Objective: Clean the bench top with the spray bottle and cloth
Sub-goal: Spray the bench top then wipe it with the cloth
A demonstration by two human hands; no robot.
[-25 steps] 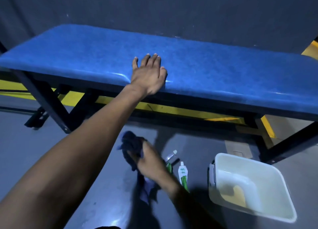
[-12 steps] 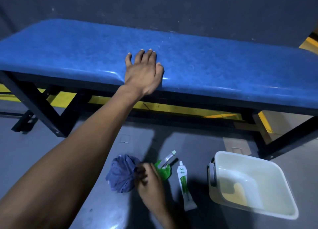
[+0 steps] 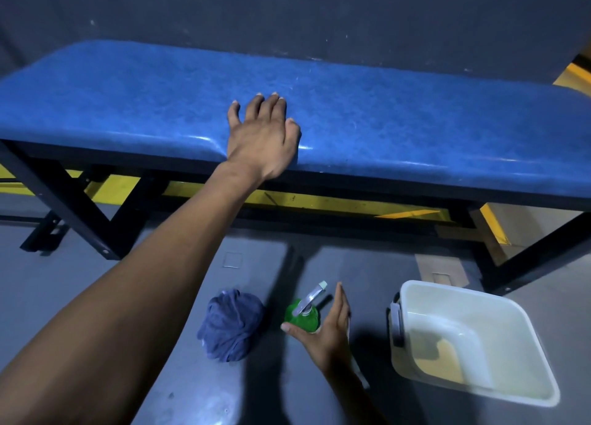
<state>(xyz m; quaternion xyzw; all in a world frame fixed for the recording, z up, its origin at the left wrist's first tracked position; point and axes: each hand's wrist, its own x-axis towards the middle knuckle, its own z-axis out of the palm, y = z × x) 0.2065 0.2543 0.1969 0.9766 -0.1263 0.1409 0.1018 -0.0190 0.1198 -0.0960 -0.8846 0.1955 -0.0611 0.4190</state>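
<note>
The blue padded bench top [image 3: 415,121] runs across the view on a black frame. My left hand [image 3: 262,136] lies flat on its front edge, fingers spread, holding nothing. On the grey floor below lies a bunched blue-grey cloth [image 3: 232,325]. Just right of it stands a green spray bottle [image 3: 302,317] with a pale trigger head. My right hand [image 3: 329,332] is open beside the bottle, its palm against the bottle's right side and its thumb curling under the front. The fingers are straight, not closed around it.
A white plastic tub [image 3: 463,288] sits on the floor to the right of the bottle. The bench's black legs [image 3: 64,194] angle down at the left and right. A yellow floor stripe [image 3: 319,197] runs under the bench, and a dark wall stands behind it.
My right hand let go of the cloth, which now lies on the floor, and moved right to the green spray bottle. My left hand stayed on the bench.
</note>
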